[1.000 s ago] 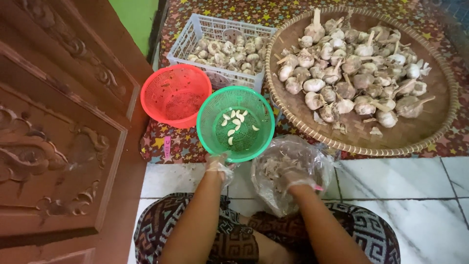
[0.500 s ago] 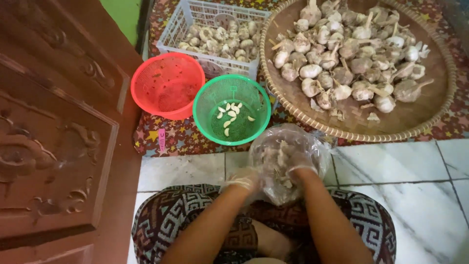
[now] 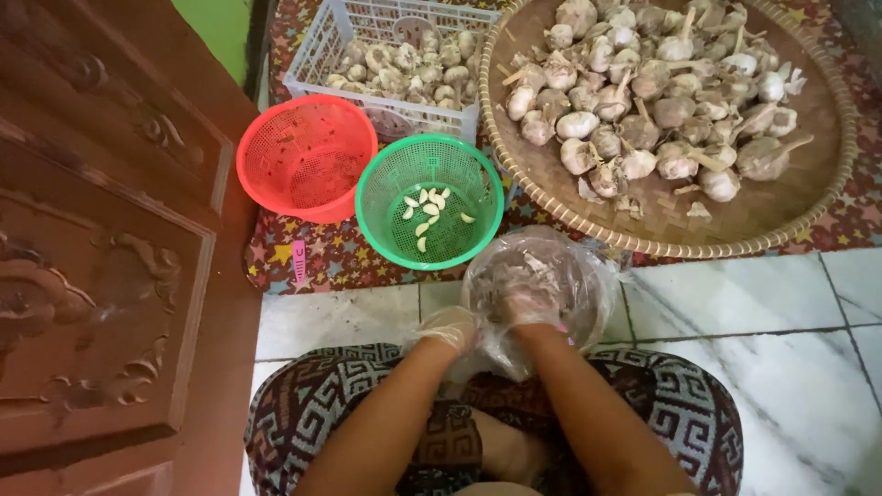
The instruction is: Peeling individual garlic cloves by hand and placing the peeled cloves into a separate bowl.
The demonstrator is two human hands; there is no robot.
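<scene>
Both gloved hands work at a clear plastic bag [image 3: 542, 285] on the tiled floor [image 3: 753, 321] just before the person's knees: the right hand [image 3: 531, 303] is sunk inside, its grasp indiscernible, while the left hand [image 3: 448, 328] pinches the bag's near edge. Just beyond, on the patterned mat's [image 3: 322, 262] front edge, the green basket [image 3: 429, 201] holds peeled cloves [image 3: 425, 211], flanked by 1 red basket [image 3: 306, 157] and a woven tray [image 3: 781, 211] of garlic bulbs [image 3: 643, 83].

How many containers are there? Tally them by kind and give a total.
Round mesh baskets: 2, red basket and green basket
White plastic crate: 1
Woven tray: 1
Clear plastic bag: 1
Total: 5
</scene>
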